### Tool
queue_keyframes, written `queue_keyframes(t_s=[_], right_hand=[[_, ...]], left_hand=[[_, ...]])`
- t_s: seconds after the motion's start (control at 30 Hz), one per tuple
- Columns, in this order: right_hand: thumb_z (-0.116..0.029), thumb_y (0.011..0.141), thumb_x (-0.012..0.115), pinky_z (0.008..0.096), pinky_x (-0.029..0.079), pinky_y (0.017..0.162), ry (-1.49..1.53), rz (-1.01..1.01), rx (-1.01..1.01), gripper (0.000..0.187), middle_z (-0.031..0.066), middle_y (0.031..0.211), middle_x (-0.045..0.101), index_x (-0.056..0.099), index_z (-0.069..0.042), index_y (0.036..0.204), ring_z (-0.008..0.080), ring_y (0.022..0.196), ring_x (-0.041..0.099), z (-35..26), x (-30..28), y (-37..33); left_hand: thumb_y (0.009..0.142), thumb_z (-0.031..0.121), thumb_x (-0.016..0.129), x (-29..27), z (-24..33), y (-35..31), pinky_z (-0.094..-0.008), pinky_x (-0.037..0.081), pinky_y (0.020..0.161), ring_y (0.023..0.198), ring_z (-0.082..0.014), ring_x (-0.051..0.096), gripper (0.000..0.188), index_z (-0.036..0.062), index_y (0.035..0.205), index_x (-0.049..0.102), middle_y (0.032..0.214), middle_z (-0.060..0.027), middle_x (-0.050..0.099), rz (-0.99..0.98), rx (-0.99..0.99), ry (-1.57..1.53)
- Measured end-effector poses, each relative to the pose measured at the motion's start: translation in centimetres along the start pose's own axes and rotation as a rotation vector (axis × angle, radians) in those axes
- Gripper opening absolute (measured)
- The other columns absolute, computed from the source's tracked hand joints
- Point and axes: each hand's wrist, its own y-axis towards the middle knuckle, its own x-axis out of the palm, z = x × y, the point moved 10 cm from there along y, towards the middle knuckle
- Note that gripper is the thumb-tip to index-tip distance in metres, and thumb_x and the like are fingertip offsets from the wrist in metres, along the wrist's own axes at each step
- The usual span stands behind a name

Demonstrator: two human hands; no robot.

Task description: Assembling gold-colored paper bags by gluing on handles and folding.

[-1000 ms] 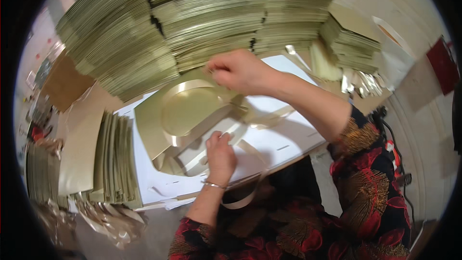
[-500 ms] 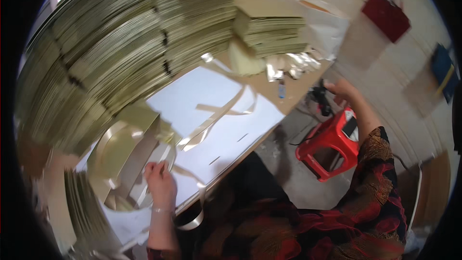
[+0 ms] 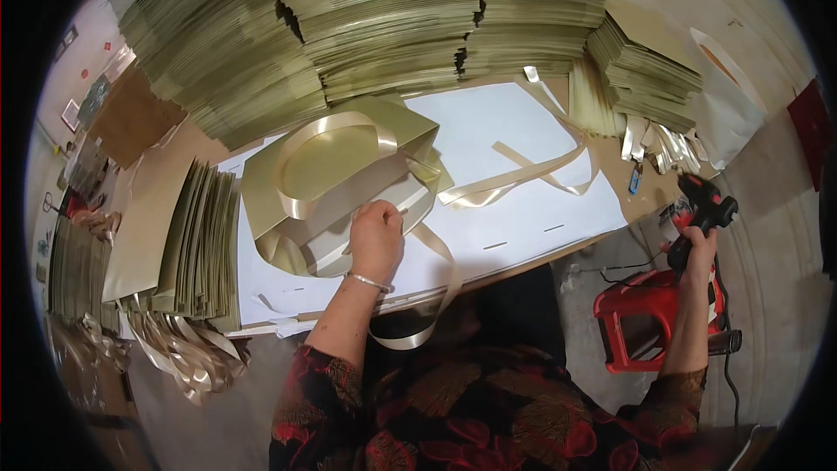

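Note:
A gold paper bag (image 3: 405, 128) lies on its side on the white sheet, its pale inside facing me. A cream ribbon handle (image 3: 336, 122) loops over its upper panel. My left hand (image 3: 377, 231) is closed at the bag's mouth, fingers pinching its near edge; whether ribbon is pinched too is hidden. From beside that hand a loose ribbon (image 3: 455, 283) hangs past the table edge. Out to the right, my right hand (image 3: 695, 249) grips a black hot glue gun (image 3: 708, 205) by its handle, above a red plastic stool (image 3: 658, 301).
Tall stacks of flat gold bags (image 3: 384, 17) line the table's back. More bags (image 3: 196, 244) stand at the left, with ribbons (image 3: 192, 353) hanging below. Cut ribbon (image 3: 523, 183) lies on the white sheet (image 3: 523, 218). A blue lighter (image 3: 635, 179) sits near the right edge. The gun's cord (image 3: 731, 388) trails down.
The view has turned, shifting the table rightward in the picture. My right hand, earlier at the glue gun beside the stool, now holds it raised. My left hand stays at the bag's mouth.

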Motion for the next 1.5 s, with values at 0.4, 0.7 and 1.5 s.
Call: queue_keyframes(t_s=[0.4, 0.7, 1.5], right_hand=[[0.003, 0.072, 0.059, 0.0332, 0.056, 0.076, -0.004, -1.102, 0.462, 0.057, 0.0137, 0.106, 0.064, 0.042, 0.003, 0.127, 0.0219, 0.095, 0.066, -0.2, 28.4, -20.6], [-0.001, 0.077, 0.062, 0.03, 0.051, 0.077, -0.27, -1.204, 0.298, 0.052, 0.0092, 0.096, 0.063, 0.044, 0.002, 0.125, 0.0163, 0.088, 0.063, 2.4, 31.6, -20.9], [0.001, 0.072, 0.06, 0.0311, 0.052, 0.072, -0.243, -1.238, 0.4, 0.045, 0.011, 0.091, 0.063, 0.049, 0.001, 0.115, 0.02, 0.082, 0.065, 2.0, 30.6, -22.1]], left_hand=[[0.077, 0.01, 0.06, 0.9, -2.5, 0.8, -0.041, 0.049, 0.07, 0.072, -0.0342, 0.062, 0.013, 0.0013, 0.07, 0.067, 0.072, -0.0194, 0.064, 0.001, -0.21, -0.193], [0.079, 0.009, 0.063, 1.5, -2.1, 0.5, -0.0425, 0.046, 0.078, 0.083, -0.0348, 0.057, 0.011, 0.004, 0.071, 0.069, 0.08, -0.0174, 0.062, -0.014, -0.139, -0.19], [0.069, 0.0, 0.065, -8.7, -0.3, -10.5, -0.042, 0.045, 0.089, 0.104, -0.029, 0.056, 0.023, 0.0061, 0.091, 0.066, 0.097, -0.0081, 0.062, 0.103, 0.435, 0.348]])
